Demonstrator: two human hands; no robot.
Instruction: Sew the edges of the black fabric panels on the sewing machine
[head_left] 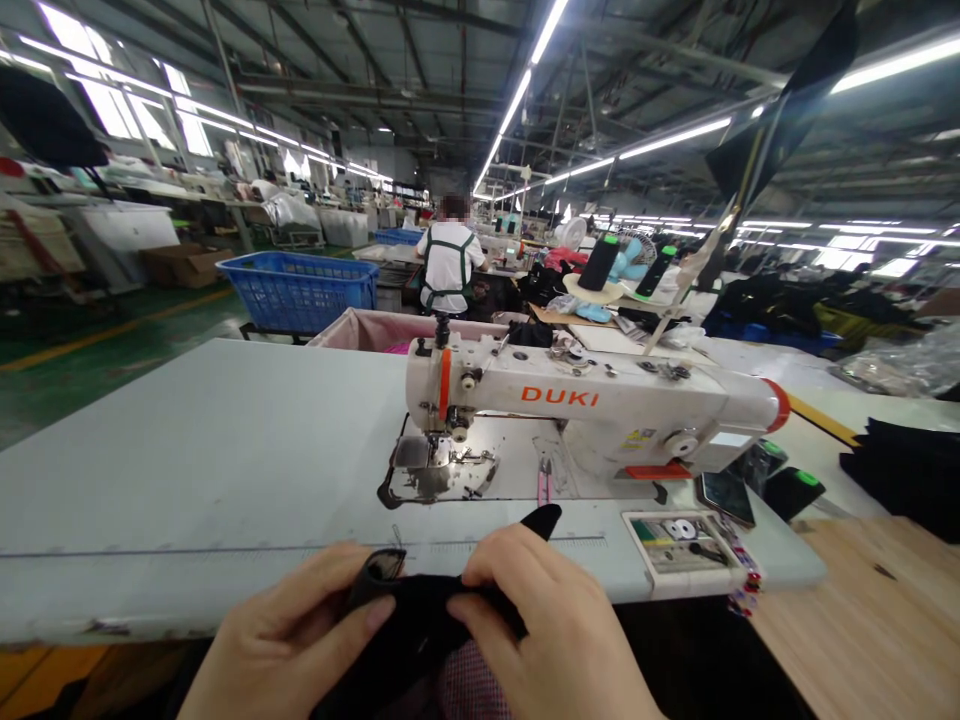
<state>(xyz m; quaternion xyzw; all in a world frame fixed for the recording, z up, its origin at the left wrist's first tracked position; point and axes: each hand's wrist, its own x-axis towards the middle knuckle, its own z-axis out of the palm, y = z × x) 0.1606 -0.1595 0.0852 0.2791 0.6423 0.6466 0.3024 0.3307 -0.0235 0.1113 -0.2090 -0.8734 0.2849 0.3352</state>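
Note:
A piece of black fabric [424,610] is held up at the table's front edge, between my two hands. My left hand [292,630] pinches its left end, where the cloth curls into a small open fold. With thumb and fingers, my right hand [536,610] grips the other end, and a black tip sticks out above the knuckles. Beyond the hands stands a white sewing machine [585,400] marked DUKI, its needle area lit. Pink-handled thread snips [545,482] lie on the machine bed.
A parts tray [682,550] with bobbins is set in the tabletop [225,440], near a phone [726,497] and black thread cones [791,490]. Stacked black fabric [907,475] lies at right. Behind are a blue basket [300,290], a pink-lined bin [360,328] and a seated person [448,262].

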